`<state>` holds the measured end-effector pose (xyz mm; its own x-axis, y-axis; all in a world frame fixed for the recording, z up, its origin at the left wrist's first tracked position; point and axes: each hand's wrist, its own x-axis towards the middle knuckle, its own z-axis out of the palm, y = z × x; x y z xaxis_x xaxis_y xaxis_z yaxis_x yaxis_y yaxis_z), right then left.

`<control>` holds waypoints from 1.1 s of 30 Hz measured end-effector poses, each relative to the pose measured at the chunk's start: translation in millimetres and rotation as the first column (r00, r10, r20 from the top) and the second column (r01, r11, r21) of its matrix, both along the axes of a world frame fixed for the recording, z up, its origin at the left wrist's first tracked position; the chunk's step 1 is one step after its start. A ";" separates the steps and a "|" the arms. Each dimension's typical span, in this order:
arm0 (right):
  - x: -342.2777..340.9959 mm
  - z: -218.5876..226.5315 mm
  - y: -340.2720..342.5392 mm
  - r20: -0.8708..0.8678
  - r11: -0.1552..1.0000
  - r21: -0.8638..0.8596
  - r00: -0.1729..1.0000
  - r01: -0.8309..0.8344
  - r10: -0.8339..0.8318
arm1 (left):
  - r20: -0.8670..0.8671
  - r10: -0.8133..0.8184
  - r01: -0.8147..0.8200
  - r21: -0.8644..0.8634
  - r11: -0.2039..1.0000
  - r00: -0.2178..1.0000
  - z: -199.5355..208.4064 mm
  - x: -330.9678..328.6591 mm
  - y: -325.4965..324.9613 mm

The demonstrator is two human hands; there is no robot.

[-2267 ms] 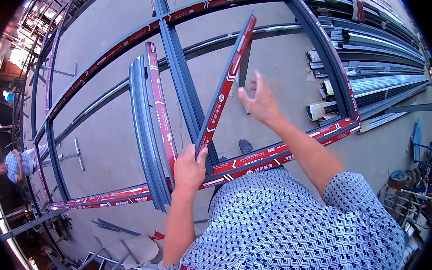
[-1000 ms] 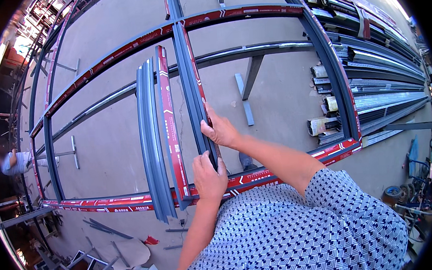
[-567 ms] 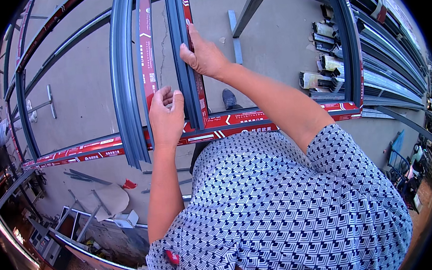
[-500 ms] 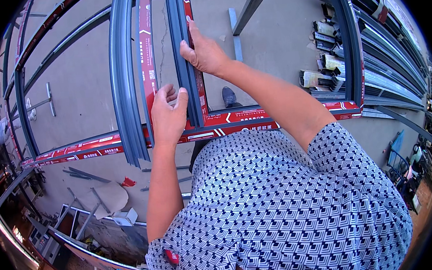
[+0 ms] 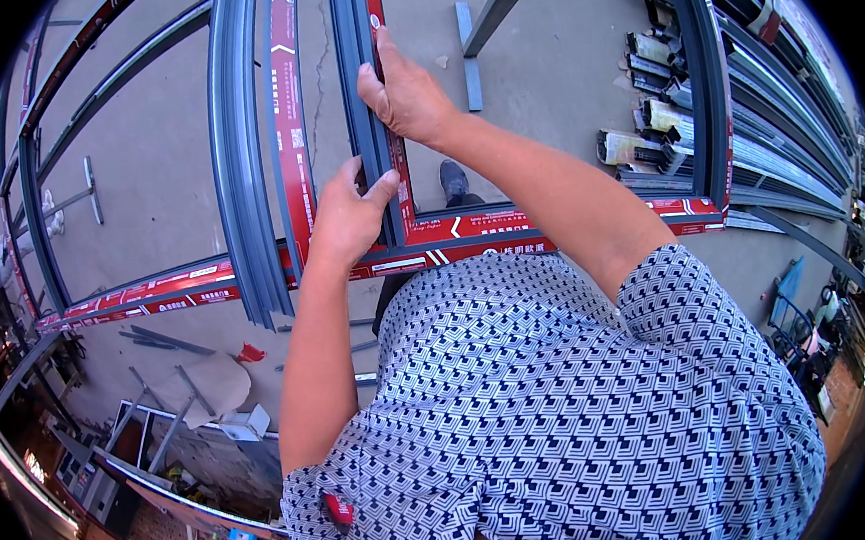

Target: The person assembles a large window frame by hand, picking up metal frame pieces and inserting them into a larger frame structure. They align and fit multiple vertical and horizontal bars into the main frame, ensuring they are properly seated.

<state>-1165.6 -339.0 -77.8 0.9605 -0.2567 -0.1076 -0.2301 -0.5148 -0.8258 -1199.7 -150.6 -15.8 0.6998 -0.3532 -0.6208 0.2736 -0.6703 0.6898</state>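
while the left hand (image 5: 344,216) wraps the lower end of the upright grey profile (image 5: 359,84), the right hand (image 5: 408,96) grips it higher up; it stands just above the red-taped bottom rail (image 5: 510,234); loose grey profiles (image 5: 239,153) lie beside, over the concrete floor (image 5: 155,179)

My left hand (image 5: 345,221): raised ahead of my chest, forearm bare and near upright, fingers curled closed, thumb spread out to the right. My right hand (image 5: 407,99): higher and further out, arm reaching up leftward from a short patterned sleeve, knuckles up, fingers folded closed in a grip.
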 end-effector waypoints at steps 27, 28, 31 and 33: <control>-5.2 -8.7 3.1 0.020 0.999 0.006 0.999 0.040 -0.040 | 0.089 0.149 -0.135 -0.147 0.980 0.985 -34.9 25.7 -42.0; -6.6 -11.5 3.2 0.022 0.999 -0.003 0.999 0.044 -0.044 | -0.005 0.189 -0.188 -0.159 0.969 0.982 -28.7 24.4 -43.8; -4.9 -12.4 5.1 0.018 0.998 -0.031 0.998 0.057 -0.056 | -0.182 0.181 -0.210 -0.150 0.966 0.966 -28.9 31.9 -40.1; -4.7 -13.7 7.0 0.018 0.997 -0.042 0.998 0.067 -0.067 | -0.216 0.195 -0.231 -0.157 0.960 0.957 -31.0 33.7 -40.5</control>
<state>-1170.3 -332.0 -91.5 0.9425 -0.3247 -0.0798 -0.2522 -0.5337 -0.8072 -1166.0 -191.1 -46.8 0.6415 -0.3271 -0.6939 0.5386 -0.4521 0.7110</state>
